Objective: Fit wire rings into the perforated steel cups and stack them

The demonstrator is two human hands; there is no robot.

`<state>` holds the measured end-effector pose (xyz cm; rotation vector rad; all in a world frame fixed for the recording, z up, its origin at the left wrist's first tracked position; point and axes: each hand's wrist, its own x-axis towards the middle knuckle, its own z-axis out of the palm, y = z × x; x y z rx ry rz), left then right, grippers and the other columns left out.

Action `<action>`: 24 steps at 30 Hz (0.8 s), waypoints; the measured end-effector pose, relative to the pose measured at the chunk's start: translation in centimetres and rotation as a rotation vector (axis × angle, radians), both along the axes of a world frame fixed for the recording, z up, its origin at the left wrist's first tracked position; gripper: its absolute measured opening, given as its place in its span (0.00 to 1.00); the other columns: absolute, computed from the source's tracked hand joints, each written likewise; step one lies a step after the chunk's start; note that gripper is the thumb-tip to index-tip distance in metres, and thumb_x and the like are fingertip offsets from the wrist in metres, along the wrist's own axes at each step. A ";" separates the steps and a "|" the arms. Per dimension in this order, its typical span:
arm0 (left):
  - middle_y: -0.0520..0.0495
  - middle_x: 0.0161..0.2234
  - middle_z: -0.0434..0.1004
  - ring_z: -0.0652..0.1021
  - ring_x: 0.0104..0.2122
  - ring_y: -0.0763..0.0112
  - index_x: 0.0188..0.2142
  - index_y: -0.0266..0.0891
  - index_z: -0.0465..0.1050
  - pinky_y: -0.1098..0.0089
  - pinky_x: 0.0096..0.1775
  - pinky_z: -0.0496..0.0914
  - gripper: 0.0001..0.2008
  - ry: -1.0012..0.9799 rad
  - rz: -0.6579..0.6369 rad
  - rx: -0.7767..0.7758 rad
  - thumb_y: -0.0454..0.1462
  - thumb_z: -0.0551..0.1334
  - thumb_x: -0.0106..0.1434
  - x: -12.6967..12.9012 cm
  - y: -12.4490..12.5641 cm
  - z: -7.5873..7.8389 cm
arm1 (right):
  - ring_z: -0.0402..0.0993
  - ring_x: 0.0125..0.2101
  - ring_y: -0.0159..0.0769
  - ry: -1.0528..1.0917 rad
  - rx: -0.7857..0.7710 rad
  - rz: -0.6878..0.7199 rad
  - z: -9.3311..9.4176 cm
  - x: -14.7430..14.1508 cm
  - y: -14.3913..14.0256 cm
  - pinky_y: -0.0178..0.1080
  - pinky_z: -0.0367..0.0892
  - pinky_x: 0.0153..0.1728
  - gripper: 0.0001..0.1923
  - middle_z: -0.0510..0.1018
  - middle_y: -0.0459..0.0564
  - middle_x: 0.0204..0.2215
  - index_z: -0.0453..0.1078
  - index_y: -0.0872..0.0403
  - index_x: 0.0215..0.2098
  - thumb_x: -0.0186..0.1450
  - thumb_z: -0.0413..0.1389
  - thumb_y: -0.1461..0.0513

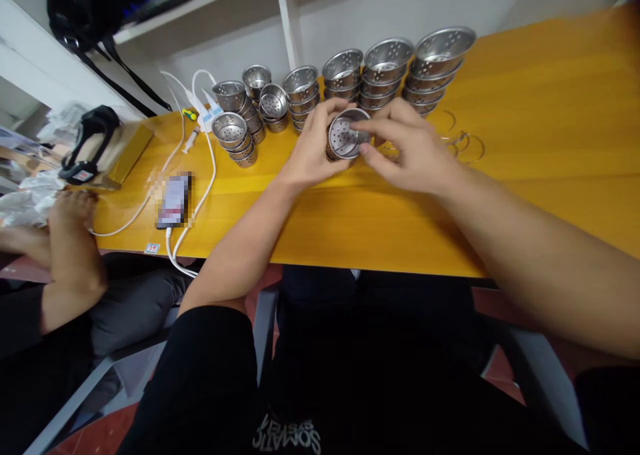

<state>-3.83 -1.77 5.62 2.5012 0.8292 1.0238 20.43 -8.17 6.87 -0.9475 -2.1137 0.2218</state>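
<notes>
A small perforated steel strainer cup (pixel 345 135) is tilted toward me above the yellow table (pixel 350 215). My left hand (pixel 313 149) wraps around its left side and holds it. My right hand (pixel 407 149) pinches the cup's right rim with thumb and forefinger. Behind my hands stand stacks of larger steel strainer cups (pixel 387 71) and stacks of smaller ones (pixel 240 125) to the left. Several thin wire rings (pixel 463 141) lie on the table just right of my right hand.
A phone (pixel 174 200) on a white cable (pixel 207 175) lies at the left. Beyond it sits a black device on a yellowish box (pixel 107 151). Another person's arm (pixel 70 241) rests on the table's left edge. A white shelf (pixel 210 8) runs behind.
</notes>
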 end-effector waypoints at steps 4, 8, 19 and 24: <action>0.42 0.72 0.70 0.69 0.76 0.48 0.70 0.50 0.60 0.46 0.79 0.64 0.40 0.155 0.139 0.012 0.47 0.73 0.63 0.6 -1.6 1.4 | 0.74 0.58 0.59 -0.060 0.003 0.062 -0.3 -0.6 0.1 0.69 0.74 0.61 0.21 0.73 0.61 0.52 0.80 0.48 0.56 0.80 0.50 0.49; 0.46 0.75 0.67 0.66 0.79 0.51 0.73 0.51 0.57 0.49 0.82 0.58 0.40 0.306 0.245 -0.064 0.42 0.70 0.66 1.0 -3.5 3.4 | 0.72 0.61 0.63 -0.066 -0.083 0.059 -0.1 -0.4 0.1 0.71 0.71 0.66 0.21 0.73 0.60 0.58 0.80 0.43 0.55 0.79 0.50 0.44; 0.49 0.78 0.61 0.60 0.81 0.53 0.75 0.51 0.58 0.51 0.84 0.53 0.38 0.314 0.162 -0.042 0.40 0.67 0.67 1.0 -3.3 3.6 | 0.69 0.66 0.68 0.046 -0.241 -0.079 -0.4 0.2 0.4 0.78 0.67 0.67 0.34 0.79 0.51 0.62 0.69 0.26 0.69 0.70 0.54 0.30; 0.50 0.78 0.62 0.60 0.80 0.54 0.74 0.49 0.59 0.51 0.84 0.51 0.37 0.258 0.089 -0.028 0.42 0.65 0.68 0.8 -3.0 3.3 | 0.73 0.61 0.66 0.088 -0.155 -0.070 -0.2 0.0 0.4 0.78 0.70 0.63 0.26 0.79 0.55 0.59 0.79 0.32 0.58 0.71 0.58 0.34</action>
